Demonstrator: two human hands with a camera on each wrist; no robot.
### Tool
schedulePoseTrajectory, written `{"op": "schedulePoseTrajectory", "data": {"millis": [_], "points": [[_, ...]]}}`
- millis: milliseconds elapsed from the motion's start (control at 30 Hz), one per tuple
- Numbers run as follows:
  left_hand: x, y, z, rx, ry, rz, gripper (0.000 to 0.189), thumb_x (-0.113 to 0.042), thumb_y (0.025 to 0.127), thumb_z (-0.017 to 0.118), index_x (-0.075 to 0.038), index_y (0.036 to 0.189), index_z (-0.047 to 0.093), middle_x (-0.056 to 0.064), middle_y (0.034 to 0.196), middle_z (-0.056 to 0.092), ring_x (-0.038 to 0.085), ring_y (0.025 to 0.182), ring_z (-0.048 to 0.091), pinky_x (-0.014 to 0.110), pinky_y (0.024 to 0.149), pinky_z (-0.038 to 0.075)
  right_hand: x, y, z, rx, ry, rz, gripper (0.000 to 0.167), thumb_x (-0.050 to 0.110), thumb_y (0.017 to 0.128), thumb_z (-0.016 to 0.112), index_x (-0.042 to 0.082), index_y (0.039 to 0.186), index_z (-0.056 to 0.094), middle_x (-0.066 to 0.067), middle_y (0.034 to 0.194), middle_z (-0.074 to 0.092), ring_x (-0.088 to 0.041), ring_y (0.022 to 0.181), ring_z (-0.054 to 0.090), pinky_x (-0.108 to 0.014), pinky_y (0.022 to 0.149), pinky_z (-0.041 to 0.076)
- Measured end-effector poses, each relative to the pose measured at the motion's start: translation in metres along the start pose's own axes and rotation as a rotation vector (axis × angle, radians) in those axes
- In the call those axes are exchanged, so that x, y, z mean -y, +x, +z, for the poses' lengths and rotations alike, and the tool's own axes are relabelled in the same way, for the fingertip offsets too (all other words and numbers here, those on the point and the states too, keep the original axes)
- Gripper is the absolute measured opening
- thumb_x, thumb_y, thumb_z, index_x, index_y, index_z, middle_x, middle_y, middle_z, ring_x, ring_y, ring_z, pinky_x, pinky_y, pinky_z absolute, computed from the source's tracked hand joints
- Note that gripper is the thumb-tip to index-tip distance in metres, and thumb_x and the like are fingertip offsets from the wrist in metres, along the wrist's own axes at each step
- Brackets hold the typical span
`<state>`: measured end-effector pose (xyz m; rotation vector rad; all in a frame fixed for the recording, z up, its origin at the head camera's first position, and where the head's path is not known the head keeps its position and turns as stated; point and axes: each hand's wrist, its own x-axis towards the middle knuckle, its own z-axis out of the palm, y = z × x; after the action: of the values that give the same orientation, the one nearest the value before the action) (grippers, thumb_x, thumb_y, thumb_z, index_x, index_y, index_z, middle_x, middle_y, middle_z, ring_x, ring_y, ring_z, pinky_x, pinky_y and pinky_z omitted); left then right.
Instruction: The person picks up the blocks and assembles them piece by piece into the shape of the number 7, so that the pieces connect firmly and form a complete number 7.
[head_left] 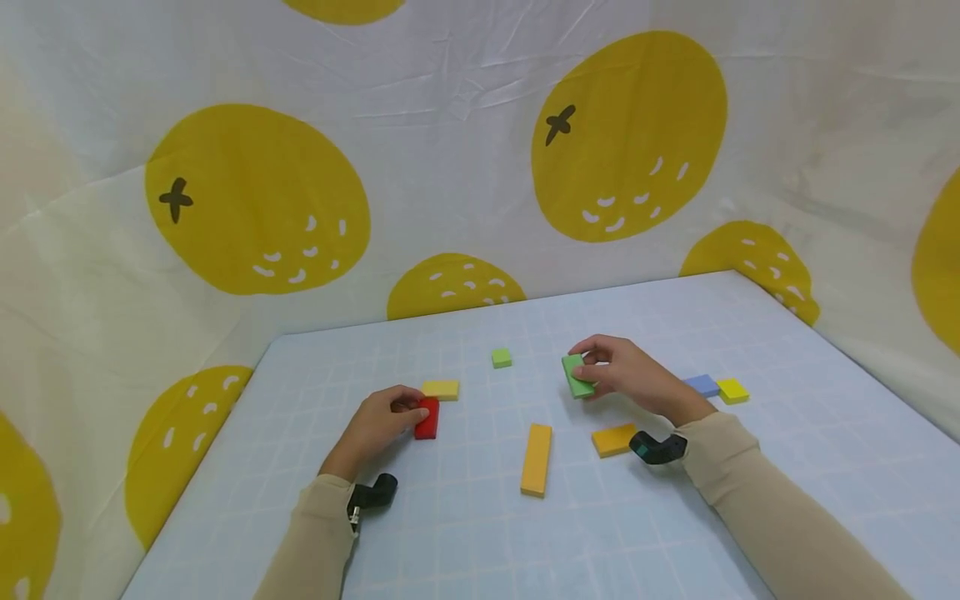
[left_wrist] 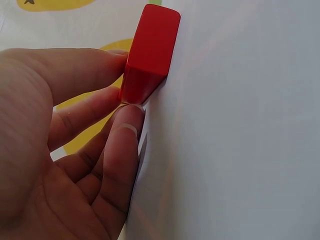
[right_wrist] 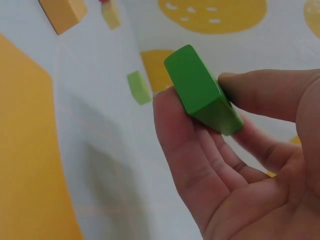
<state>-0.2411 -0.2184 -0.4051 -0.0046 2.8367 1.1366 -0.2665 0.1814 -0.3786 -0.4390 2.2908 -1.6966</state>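
Observation:
A red block lies on the table with my left hand beside it, thumb and fingertips pinching its edge. In the left wrist view the red block touches the thumb and a finger. My right hand holds a green block between thumb and fingers, raised off the tabletop. The right wrist view shows the green block tilted, with a shadow on the table below it. Just beyond the red block lies a pale yellow block.
A small light green block sits farther back. Two orange blocks, one long and one shorter, lie nearer. Right of them are a blue block and a yellow block. A fruit-patterned cloth borders the table.

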Motion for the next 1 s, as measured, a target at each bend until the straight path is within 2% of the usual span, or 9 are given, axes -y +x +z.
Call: {"op": "schedulePoseTrajectory", "data": {"millis": [100, 333, 600, 833, 1000], "points": [[0.002, 0.000, 0.000, 0.001, -0.001, 0.001, 0.034, -0.024, 0.092, 0.074, -0.014, 0.123, 0.067, 0.002, 0.106, 0.065, 0.021, 0.098, 0.057, 0.036, 0.084, 0.053, 0.001, 0.003, 0.003, 0.013, 0.013, -0.005, 0.045, 0.017, 0.095, 0.070, -0.003, 0.132, 0.054, -0.020, 0.105, 0.054, -0.028, 0.087, 0.062, -0.043, 0.078, 0.059], [0.003, -0.001, -0.001, 0.003, -0.009, 0.006, 0.033, -0.024, 0.091, 0.074, -0.014, 0.122, 0.068, 0.001, 0.104, 0.065, 0.021, 0.097, 0.057, 0.036, 0.084, 0.053, -0.001, 0.007, 0.012, -0.031, 0.037, 0.009, 0.043, 0.016, 0.095, 0.070, 0.000, 0.133, 0.056, -0.020, 0.105, 0.052, -0.029, 0.090, 0.065, -0.043, 0.079, 0.059], [-0.002, 0.001, -0.001, 0.008, -0.011, -0.021, 0.035, -0.026, 0.091, 0.075, -0.017, 0.123, 0.067, 0.001, 0.106, 0.065, 0.021, 0.100, 0.057, 0.038, 0.088, 0.053, -0.001, 0.006, 0.025, -0.034, -0.029, 0.032, 0.039, 0.017, 0.098, 0.065, 0.003, 0.134, 0.057, -0.017, 0.109, 0.056, -0.027, 0.088, 0.065, -0.039, 0.079, 0.059], [0.003, -0.002, -0.003, 0.062, 0.005, -0.018, 0.041, -0.030, 0.088, 0.078, -0.020, 0.126, 0.066, -0.001, 0.106, 0.065, 0.021, 0.101, 0.057, 0.039, 0.088, 0.053, -0.001, 0.004, 0.032, -0.046, -0.047, 0.085, 0.037, 0.015, 0.098, 0.063, 0.004, 0.133, 0.058, -0.015, 0.110, 0.058, -0.025, 0.089, 0.064, -0.037, 0.080, 0.058], [0.005, -0.001, -0.002, 0.058, 0.008, -0.023, 0.043, -0.031, 0.087, 0.079, -0.022, 0.127, 0.066, -0.001, 0.106, 0.065, 0.021, 0.101, 0.057, 0.040, 0.088, 0.053, -0.003, 0.005, 0.038, -0.076, -0.011, 0.108, 0.034, 0.013, 0.098, 0.063, 0.008, 0.131, 0.059, -0.016, 0.107, 0.059, -0.026, 0.090, 0.064, -0.036, 0.080, 0.058]]}}
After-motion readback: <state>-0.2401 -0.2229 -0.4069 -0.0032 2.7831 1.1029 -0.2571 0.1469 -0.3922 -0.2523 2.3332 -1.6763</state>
